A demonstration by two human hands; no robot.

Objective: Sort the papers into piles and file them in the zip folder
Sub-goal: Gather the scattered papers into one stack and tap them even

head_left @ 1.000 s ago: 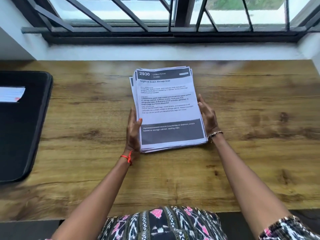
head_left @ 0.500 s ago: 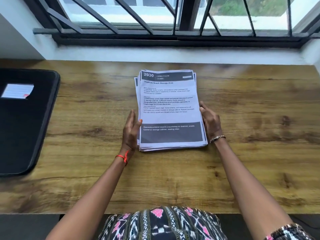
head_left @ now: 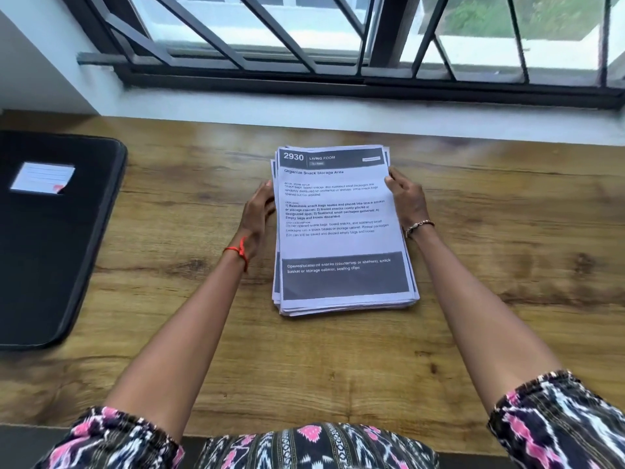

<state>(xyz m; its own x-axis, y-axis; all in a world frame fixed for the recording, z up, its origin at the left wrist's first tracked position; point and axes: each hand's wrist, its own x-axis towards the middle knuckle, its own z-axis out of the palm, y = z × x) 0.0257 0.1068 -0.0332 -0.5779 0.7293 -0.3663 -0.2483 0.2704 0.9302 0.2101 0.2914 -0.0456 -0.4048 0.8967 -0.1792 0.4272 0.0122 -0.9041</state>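
Note:
A thick stack of printed papers (head_left: 341, 238) lies flat in the middle of the wooden desk (head_left: 507, 265), its top sheet headed "2930 LIVING ROOM". My left hand (head_left: 258, 214) presses its straight fingers against the stack's left edge, about halfway up. My right hand (head_left: 406, 201) lies against the right edge near the upper half, with its fingertips on the top sheet's margin. The black zip folder (head_left: 50, 265) lies shut at the desk's left side, with a white label (head_left: 42, 177) on its cover.
A white window sill (head_left: 338, 110) and dark window bars (head_left: 304, 35) run along the desk's far edge. Bare wood lies to the right of the stack and between the stack and the folder.
Both hands have slid up along the stack's side edges, from near its lower corners towards its upper half. The stack stays where it was.

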